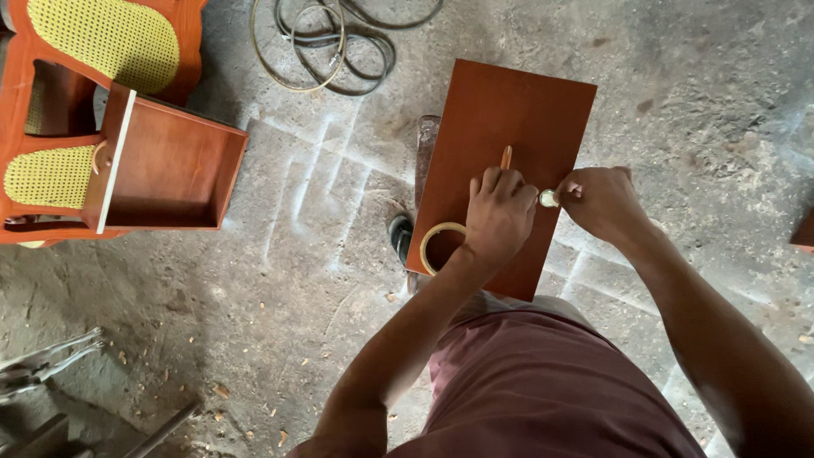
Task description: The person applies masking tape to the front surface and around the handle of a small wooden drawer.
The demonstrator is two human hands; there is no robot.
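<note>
Reddish-brown board [500, 119] lies across our lap above the concrete floor [322, 280]; our left hand [498, 214] closes its grip around a pencil [506, 157] pressed on it, beside a tape ring [437, 242]. Our right hand [604, 202] pinches a small pale knob [549, 198] at the board's edge. An open drawer [174, 165] sits well apart, left.

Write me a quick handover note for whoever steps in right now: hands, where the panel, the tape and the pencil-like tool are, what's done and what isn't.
Left hand: closed around a thin pencil-like tool, tip end resting on the red-brown panel.
Right hand: at the panel's right edge, pinching a small pale object; what it is cannot be made out.
Panel: lying flat over a low support above the concrete floor, in front of the person's knees.
Tape roll: lying on the panel's near left corner, under the left wrist.
Open drawer box: standing to the left against the red cane-panelled furniture.
Done: no marks visible on the panel.
Left: cannot tell.
</note>
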